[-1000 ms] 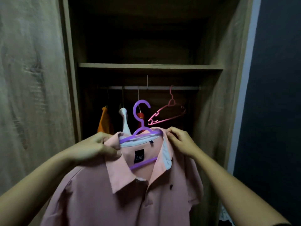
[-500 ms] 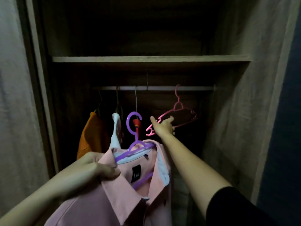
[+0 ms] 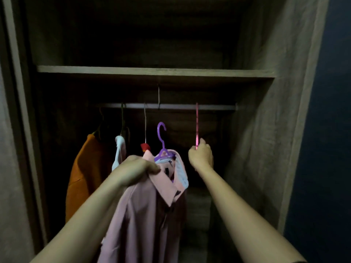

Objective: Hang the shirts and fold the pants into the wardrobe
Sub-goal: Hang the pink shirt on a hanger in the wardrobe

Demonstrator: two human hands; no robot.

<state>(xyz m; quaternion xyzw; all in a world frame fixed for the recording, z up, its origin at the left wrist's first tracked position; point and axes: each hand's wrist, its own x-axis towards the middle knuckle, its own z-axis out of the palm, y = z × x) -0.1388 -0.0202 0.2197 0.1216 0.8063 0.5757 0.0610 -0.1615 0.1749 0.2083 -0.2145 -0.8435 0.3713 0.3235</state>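
Going left to right along the rail [image 3: 171, 106]: an orange shirt [image 3: 85, 173] is hanging below its left end, a white shirt [image 3: 119, 150] is hanging just beside it, and a red garment [image 3: 145, 147], mostly hidden, is hanging next.

What is changing is the spacing under the rail. A second ago both hands were at the pink shirt's collar; half a second ago the right one was reaching for the empty pink hanger, which was then hanging broadside. Now that hanger is showing edge-on as a thin line, so it is being turned and drawn toward the rail's right end. In my judgement this is clearing a gap at mid-rail for the next shirt.

The left hand [image 3: 136, 169] is gripping tight, fingers curled around the left collar and shoulder of the pink shirt [image 3: 144, 211], carrying it alone below mid-rail. The shirt is sitting on a purple hanger [image 3: 162, 147], whose hook is pointing up, well short of the rail and not yet over it.

The right hand [image 3: 201, 155] is closing in a fist on the lower part of the pink hanger [image 3: 197, 128], whose hook is staying on the rail. No pants are showing.
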